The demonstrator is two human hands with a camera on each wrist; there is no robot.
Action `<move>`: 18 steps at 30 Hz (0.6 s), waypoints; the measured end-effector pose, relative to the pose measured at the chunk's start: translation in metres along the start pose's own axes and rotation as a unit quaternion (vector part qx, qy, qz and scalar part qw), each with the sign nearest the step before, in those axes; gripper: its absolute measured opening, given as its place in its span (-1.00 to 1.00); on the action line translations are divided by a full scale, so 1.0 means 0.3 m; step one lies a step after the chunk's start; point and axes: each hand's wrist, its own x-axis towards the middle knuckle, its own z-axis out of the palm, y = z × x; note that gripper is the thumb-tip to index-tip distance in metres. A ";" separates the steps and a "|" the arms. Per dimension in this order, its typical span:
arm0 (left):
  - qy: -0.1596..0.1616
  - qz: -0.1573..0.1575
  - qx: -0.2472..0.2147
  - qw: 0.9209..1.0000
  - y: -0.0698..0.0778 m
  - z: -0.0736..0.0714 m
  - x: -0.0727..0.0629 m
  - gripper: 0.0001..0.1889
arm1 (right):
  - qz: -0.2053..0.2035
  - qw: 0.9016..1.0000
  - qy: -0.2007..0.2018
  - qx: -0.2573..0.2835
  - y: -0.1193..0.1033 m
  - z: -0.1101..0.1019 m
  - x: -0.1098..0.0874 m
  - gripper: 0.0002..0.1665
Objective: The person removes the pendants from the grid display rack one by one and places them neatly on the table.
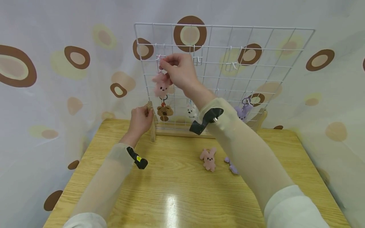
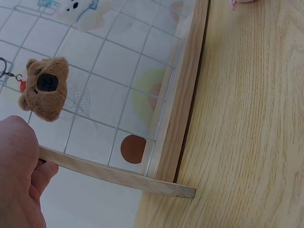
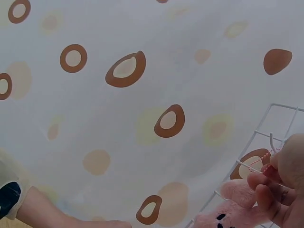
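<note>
With thumb and fingertips, my right hand (image 1: 181,71) pinches the pink beaded chain of a plush bunny keychain (image 1: 162,87) at the upper left of a white wire grid (image 1: 225,26). The chain (image 3: 256,167) lies close to a white hook (image 3: 271,142) in the right wrist view; whether it is looped over the hook I cannot tell. My left hand (image 1: 140,119) grips the top of the grid's left wooden post (image 1: 153,126). Just below the pink bunny hangs a brown bear keychain (image 1: 164,111), seen nearer in the left wrist view as a furry bear head (image 2: 45,90).
A white plush keychain (image 1: 191,111) and a purple bunny keychain (image 1: 243,111) hang lower on the grid. Bare hooks (image 1: 197,60) show at upper middle. On the wooden table (image 1: 171,177) lie another pink bunny (image 1: 209,160) and a purple keychain (image 1: 232,166), partly behind my right forearm.
</note>
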 end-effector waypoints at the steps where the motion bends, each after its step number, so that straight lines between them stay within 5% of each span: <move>1: -0.001 -0.001 0.000 1.000 0.000 0.000 0.000 -0.66 | -0.002 1.000 0.000 0.003 -0.002 0.000 -0.002 -0.77; 18: -0.002 0.012 0.004 1.000 -0.003 0.006 0.005 -0.61 | -0.053 0.994 -0.024 0.090 -0.029 -0.014 -0.057 -0.82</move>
